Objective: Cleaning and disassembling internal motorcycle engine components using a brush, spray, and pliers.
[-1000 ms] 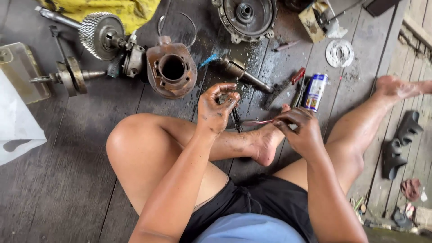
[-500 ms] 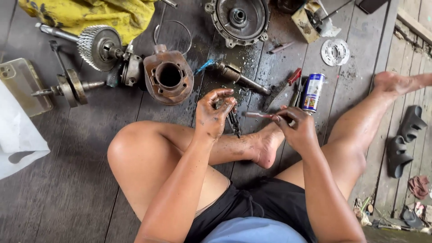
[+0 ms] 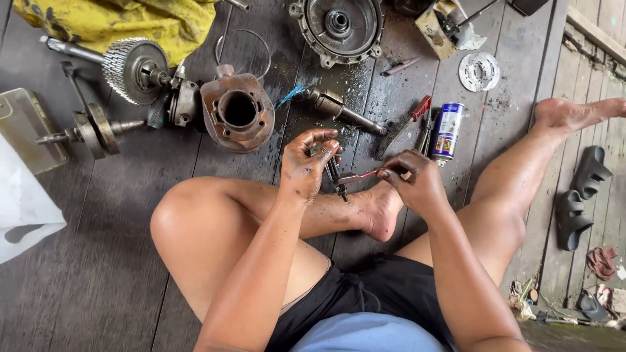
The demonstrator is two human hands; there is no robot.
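Greasy left hand (image 3: 312, 166) pinching small dark metal part (image 3: 335, 175) above the ankle; right hand (image 3: 415, 182) clenched on thin red-handled tool (image 3: 360, 176) touching it. Just beyond, on dark wooden floor (image 3: 104, 261): blue-and-white labelled spray can (image 3: 448, 130), upright cylinder.

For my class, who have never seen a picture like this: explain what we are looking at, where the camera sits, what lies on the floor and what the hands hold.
The camera sits on a person's head and looks down at their own bare legs and greasy hands; there is no machine. The person sits on a dark wooden plank floor. Spread on it are a rusty brown metal engine cylinder, a toothed grey gear on a shaft, a round grey engine cover, a blue and white spray can and a crumpled yellow cloth. The left hand pinches a small dark metal part. The right hand holds a thin red-handled tool against it.
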